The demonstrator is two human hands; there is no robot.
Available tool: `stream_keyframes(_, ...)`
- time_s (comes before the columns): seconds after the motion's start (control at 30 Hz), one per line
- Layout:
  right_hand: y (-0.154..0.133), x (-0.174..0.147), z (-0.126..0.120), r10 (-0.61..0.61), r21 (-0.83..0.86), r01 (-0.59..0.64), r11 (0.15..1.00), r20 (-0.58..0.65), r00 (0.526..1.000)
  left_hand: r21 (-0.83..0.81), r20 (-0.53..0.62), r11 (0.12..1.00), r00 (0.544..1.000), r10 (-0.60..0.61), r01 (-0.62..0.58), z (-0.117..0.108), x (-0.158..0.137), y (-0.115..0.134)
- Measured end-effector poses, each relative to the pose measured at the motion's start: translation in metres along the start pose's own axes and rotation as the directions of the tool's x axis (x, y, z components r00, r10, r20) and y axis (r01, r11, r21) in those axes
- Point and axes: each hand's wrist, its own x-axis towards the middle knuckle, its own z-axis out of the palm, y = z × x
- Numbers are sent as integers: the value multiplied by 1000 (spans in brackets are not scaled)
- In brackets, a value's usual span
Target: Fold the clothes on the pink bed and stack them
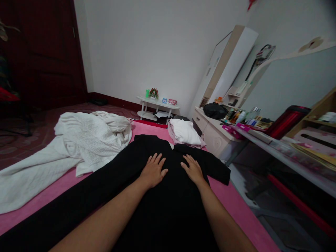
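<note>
A: Identify the step in hand.
B: Apparently smoothing the black long-sleeved top [168, 199], spread on the pink sheet [236, 199] beside the crumpled white cloth [86, 140].
A: Report the grip.
B: Resting palm-down on the chest area with left hand [153, 172] and right hand [193, 170], uncurled, gripping nothing.
A: Specify the next move.
B: Probably calls for sliding outward with light pressure, then checking the shorter-lying sleeve [219, 168] beyond the right hand. Avoid dragging in creases.

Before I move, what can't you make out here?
All in the head view:
Black top: hem, cut off by the bottom edge.
White cloth: left end, cut off by the left edge.
Left hand and right hand: palms, hidden by their backs.
Bottles: labels, too small to read.
</note>
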Motion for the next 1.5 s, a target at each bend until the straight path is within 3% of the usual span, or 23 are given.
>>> stream_keyframes(0.53,-4,-6,4,-44,-136,48,989,35,998,20,16,1000,1000,23,-23,5,7,1)
stream_keyframes(0.73,-2,-14,3,-128,-52,131,990,66,990,-34,54,999,998,25,-23,5,14,-3)
stream_keyframes(1.0,-1,-27,5,-247,170,232,958,74,966,-48,21,999,1000,20,-19,8,15,-3)
stream_keyframes(1.1,2,-23,4,-190,373,186,909,-26,981,-28,17,1000,1000,4,-3,9,14,-1)
stream_keyframes(1.2,10,-14,6,-12,675,134,726,-183,983,-17,26,1000,1000,-6,7,6,13,1)
stream_keyframes(1.3,23,1,7,237,818,147,556,-325,915,-12,30,1000,999,-14,14,1,11,3)
stream_keyframes(1.4,33,24,2,324,797,150,585,-400,857,-17,20,1000,1000,-20,21,-4,9,4)
stream_keyframes(1.5,30,53,-8,330,699,-32,714,-296,896,-34,8,999,1000,-20,20,-7,6,3)
